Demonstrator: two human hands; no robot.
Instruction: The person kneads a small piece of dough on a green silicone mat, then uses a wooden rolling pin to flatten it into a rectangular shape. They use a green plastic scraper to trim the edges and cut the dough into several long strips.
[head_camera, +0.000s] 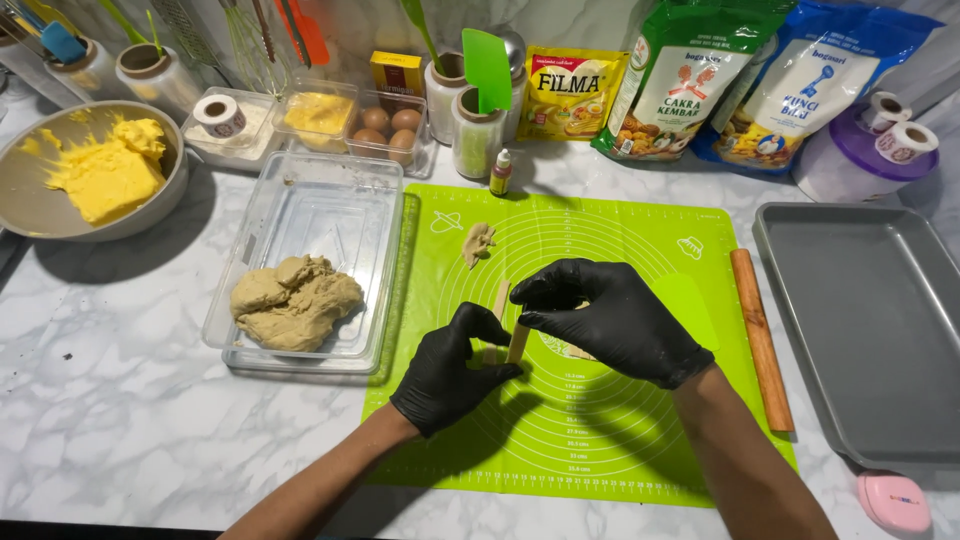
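**Gloved hands on wooden mould, green mat**

Left hand (447, 365) and right hand (612, 318), black gloves, both pinch a wooden mould (510, 325) mid-mat (640, 440); its long axis runs near-upright, tilted slightly right. Behind: yellow pouch (570, 92), green bag (685, 75), blue bag (800, 85), small yellow box (397, 72).

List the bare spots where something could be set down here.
Free: the grey metal baking tray, and the marble counter left of the clear plastic dough container. The lower strip of the green silicone mat is bare beside the forearms. Crowded: the back row of jars, eggs and flour bags, and mat centre, where the left hand and right hand work.
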